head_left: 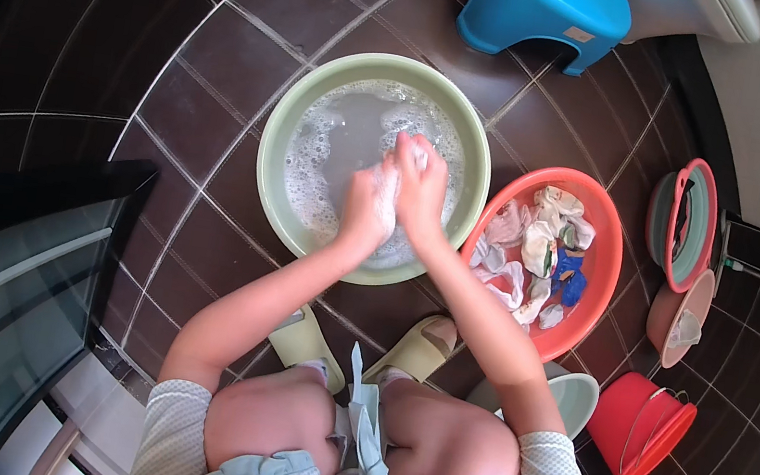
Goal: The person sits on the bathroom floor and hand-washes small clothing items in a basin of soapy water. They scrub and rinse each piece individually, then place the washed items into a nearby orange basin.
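Note:
Over a pale green basin (pixel 277 157) of cloudy, sudsy water (pixel 346 150), my two hands are pressed together. My left hand (pixel 367 205) is closed, its knuckles against the other hand. My right hand (pixel 422 190) is closed too, a little farther away and to the right. Between them shows a bit of wet white cloth (pixel 419 158), mostly covered by fingers and suds, so its shape cannot be made out. Right of the basin is an orange-red basin (pixel 601 269) holding several pieces of laundry (pixel 544 246), white, patterned and blue.
A blue plastic stool (pixel 547 13) stands on the dark tiled floor (pixel 261 46) at the far side. Along the right are a pink-rimmed basin (pixel 704 225), a pinkish tub (pixel 669 327), a red bucket (pixel 631 423) and a pale basin (pixel 576 401). A glass-fronted cabinet (pixel 22 294) is at left.

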The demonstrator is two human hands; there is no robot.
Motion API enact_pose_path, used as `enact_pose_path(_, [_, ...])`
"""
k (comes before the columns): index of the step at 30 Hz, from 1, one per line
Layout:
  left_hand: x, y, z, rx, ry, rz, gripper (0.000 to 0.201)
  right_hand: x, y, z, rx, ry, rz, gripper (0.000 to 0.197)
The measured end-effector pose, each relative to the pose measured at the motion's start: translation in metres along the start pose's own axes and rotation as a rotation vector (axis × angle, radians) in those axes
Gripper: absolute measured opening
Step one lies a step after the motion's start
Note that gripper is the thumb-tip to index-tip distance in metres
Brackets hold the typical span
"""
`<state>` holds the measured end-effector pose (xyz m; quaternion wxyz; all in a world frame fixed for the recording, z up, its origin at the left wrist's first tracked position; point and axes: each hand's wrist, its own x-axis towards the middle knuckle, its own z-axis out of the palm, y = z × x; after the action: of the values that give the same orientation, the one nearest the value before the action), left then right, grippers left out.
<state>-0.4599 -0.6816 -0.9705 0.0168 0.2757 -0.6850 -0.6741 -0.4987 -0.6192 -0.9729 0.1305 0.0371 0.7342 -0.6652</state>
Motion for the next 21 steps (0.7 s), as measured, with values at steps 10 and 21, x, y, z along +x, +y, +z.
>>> enact_pose_path(10, [0.004,-0.015,-0.015,-0.083,-0.067,-0.127,0.045,-0.005,-0.010,0.001,-0.366,-0.023,-0.005,0.033])
enact_pose_path(21, [0.020,-0.013,-0.031,-0.022,-0.132,-0.299,0.040,-0.012,-0.006,0.018,-0.502,-0.032,-0.154,0.035])
